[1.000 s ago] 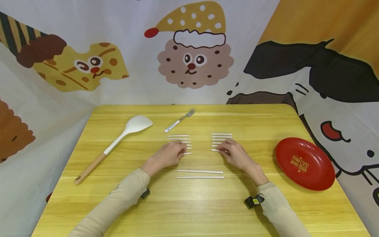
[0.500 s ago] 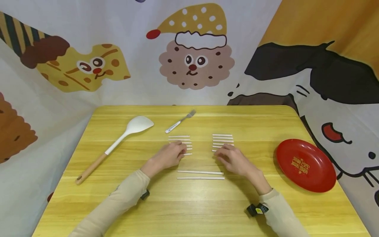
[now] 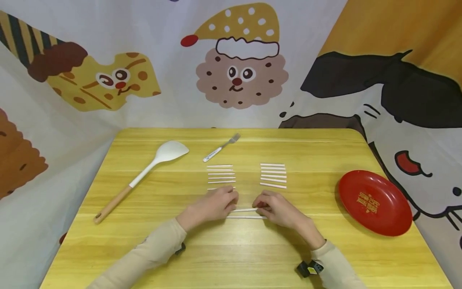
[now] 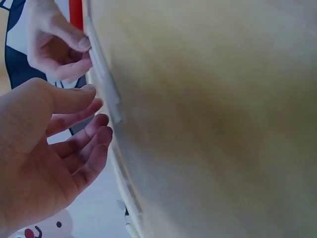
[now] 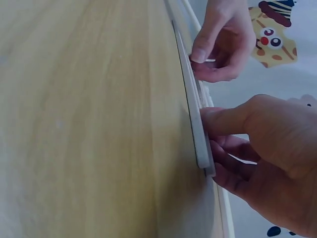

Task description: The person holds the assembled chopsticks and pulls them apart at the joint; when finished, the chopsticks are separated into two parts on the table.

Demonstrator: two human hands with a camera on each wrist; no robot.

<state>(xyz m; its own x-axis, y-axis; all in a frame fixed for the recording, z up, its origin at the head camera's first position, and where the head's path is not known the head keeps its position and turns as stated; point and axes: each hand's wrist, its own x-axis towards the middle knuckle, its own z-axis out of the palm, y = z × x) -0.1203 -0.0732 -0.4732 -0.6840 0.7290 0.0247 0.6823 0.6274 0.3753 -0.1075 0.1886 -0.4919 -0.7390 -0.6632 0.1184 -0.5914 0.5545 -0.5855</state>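
Note:
Two long, thin white sticks lie side by side on the table, a farther stick (image 3: 244, 210) and a nearer stick (image 3: 245, 217). My right hand (image 3: 281, 208) pinches the farther one near its right end, thumb in front and fingers behind. At the left ends rests my left hand (image 3: 216, 202), covering them in the head view. In the left wrist view its fingers bend loosely, with a gap between thumb and index. Beyond the hands are two sets of short white sticks, a left set (image 3: 221, 174) and a right set (image 3: 273, 176).
A white spatula (image 3: 169, 152) with a wooden handle lies at the left of the wooden table (image 3: 234, 257). Behind the short sticks is a small fork (image 3: 213, 154). At the right sits a red oval plate (image 3: 382, 216). Printed cloth (image 3: 151, 24) hangs behind the table.
Both hands have left the short sticks and moved toward me to the long pair. The farther long stick has tilted, its right side now a little farther away.

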